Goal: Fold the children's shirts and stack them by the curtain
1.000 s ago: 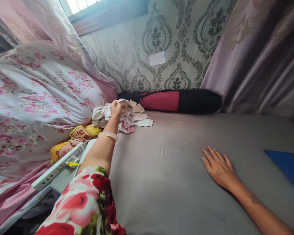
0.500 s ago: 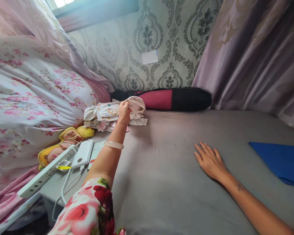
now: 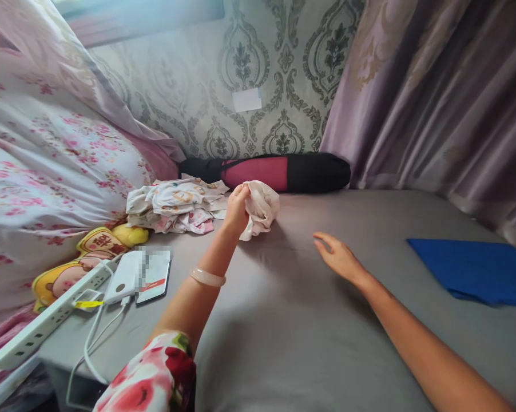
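One crumpled pale cloth (image 3: 264, 209) is clear of the pile of clothes (image 3: 176, 197), gripped by the left hand (image 3: 238, 206) near the far edge of the grey sheet (image 3: 292, 326). The pile, toward the far left corner, lies unsorted. The right hand (image 3: 338, 256), thumb parted from fingers, holds nothing.

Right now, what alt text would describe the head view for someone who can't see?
A person's left hand holds a crumpled pale cloth over a grey surface, the empty right hand apart from it. A pile of printed fabrics lies to the left, a long black-and-red bag behind, and a flat blue item at right.
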Tool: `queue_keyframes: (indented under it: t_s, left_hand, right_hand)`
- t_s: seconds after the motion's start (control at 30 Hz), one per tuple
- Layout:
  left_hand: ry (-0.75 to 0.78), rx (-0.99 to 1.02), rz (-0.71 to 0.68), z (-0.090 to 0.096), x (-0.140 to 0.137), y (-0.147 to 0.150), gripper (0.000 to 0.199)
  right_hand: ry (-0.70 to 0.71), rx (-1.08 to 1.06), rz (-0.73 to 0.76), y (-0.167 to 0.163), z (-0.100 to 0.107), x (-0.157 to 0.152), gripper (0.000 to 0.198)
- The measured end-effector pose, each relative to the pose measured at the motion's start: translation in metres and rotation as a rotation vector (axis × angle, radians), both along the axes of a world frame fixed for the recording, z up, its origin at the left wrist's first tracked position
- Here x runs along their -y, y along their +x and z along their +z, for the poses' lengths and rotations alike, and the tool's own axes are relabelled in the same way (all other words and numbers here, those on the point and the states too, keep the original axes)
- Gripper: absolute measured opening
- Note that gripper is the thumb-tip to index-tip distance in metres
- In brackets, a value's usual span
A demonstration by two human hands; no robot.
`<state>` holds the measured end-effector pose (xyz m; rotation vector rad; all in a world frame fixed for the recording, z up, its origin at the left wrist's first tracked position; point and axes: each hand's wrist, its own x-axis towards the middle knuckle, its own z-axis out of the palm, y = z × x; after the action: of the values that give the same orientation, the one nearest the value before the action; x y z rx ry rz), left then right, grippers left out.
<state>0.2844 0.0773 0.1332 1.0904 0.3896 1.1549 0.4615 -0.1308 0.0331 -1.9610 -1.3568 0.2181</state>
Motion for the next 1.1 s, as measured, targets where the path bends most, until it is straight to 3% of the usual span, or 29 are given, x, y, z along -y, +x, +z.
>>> queue_keyframes:
  t_s: [0.13,0.2,0.3,0.43,0.6,0.7,0.8,1.0,1.1]
  left_hand:
    - [0.132,-0.083,-0.136,0.009,0.035,0.006,0.026]
    - [0.248,-0.151,-0.156,0.015,0.047,0.006,0.027]
    - [0.403,-0.247,-0.099,0.021,0.052,0.003,0.029]
    - [0.505,-0.324,-0.037,0.019,0.04,-0.005,0.027]
    - [0.562,-0.411,-0.169,0.014,0.037,-0.013,0.031]
    - [0.564,-0.428,-0.244,0.012,0.042,-0.008,0.032]
    - [0.586,-0.436,-0.267,0.006,0.046,0.0,0.027]
    - [0.659,-0.527,-0.237,-0.009,0.056,0.016,0.023]
    - [0.655,-0.575,-0.263,-0.011,0.067,0.022,0.024]
  right_hand:
    - [0.346,-0.215,0.052,-0.029,0.035,-0.031,0.051]
    - [0.423,-0.273,0.112,-0.039,0.045,-0.04,0.048]
    - [0.452,-0.35,0.141,-0.041,0.053,-0.045,0.036]
    - [0.419,-0.484,0.0,-0.026,0.063,-0.035,0.041]
    - [0.499,-0.525,-0.077,-0.011,0.1,-0.003,0.033]
    - [0.449,-0.543,-0.104,-0.014,0.125,0.02,0.032]
    - [0.281,-0.538,-0.107,-0.012,0.135,0.038,0.038]
    - [-0.033,-0.301,-0.038,0.024,0.111,0.048,0.039]
    - [-0.071,-0.197,-0.006,0.032,0.1,0.044,0.031]
